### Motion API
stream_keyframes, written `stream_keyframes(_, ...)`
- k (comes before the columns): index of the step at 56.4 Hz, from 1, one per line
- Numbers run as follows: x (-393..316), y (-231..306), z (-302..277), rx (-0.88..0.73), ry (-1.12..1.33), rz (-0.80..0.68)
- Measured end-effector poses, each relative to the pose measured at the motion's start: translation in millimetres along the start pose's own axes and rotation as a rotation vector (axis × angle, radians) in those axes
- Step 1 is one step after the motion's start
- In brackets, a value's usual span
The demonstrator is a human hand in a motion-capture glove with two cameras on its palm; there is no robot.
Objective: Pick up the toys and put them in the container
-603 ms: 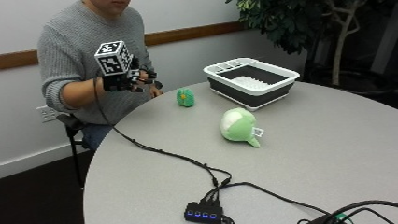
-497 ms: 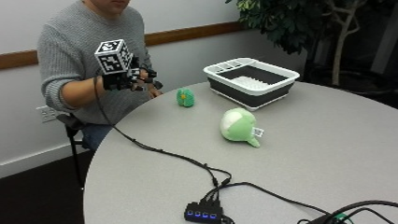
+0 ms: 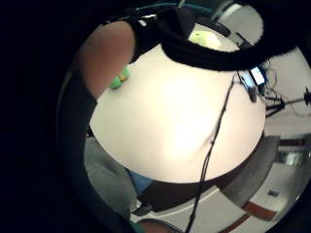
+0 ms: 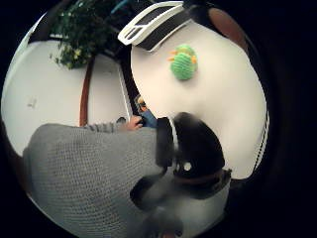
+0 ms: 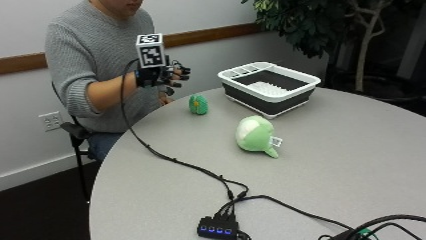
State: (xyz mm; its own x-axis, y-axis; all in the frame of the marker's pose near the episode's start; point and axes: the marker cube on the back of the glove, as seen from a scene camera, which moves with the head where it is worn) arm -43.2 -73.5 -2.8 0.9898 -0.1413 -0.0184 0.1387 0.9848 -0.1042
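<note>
In the outside view, the gloved right hand point(image 5: 162, 76) is raised above the near edge of the counter point(image 5: 373, 150), fingers loosely spread and holding nothing. The small green toy point(image 5: 198, 104) stands just beyond and below it, toward the container point(image 5: 269, 87); the larger green plush point(image 5: 255, 134) lies further out. The thumb side palm view shows the small toy point(image 4: 184, 61) on the counter between palm and container point(image 4: 148, 22). The little finger side view shows mostly bare counter point(image 3: 180, 121).

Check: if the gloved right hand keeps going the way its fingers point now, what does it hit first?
Probably the small green toy. The right hand is raised above the table edge, fingers toward it and the container beyond. Depth is unclear; it may pass above the toy.
</note>
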Motion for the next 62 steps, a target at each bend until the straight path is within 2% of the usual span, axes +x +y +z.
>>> stream_keyframes(6,-21.6,-64.0,-2.6,-0.068,0.042,-0.096)
stream_keyframes(13,-38.7,-107.4,-0.9,-0.095,0.066,-0.16)
stream_keyframes(20,-45.7,-121.8,27.1,-0.131,0.131,-0.154)
stream_keyframes(25,-28.2,-125.1,58.3,-0.204,0.309,-0.052)
stream_keyframes(30,-27.7,-121.1,95.1,-0.319,0.269,-0.071)
stream_keyframes(35,-22.3,-116.6,129.7,-0.404,0.309,-0.001)
stream_keyframes(50,-20.1,-116.4,134.1,-0.397,0.344,0.06)
stream_keyframes(55,-7.5,-120.3,129.3,-0.323,0.478,0.111)
stream_keyframes(59,-11.0,-126.6,122.0,-0.232,0.475,0.038)
stream_keyframes(62,-9.1,-135.9,103.7,-0.185,0.501,0.043)
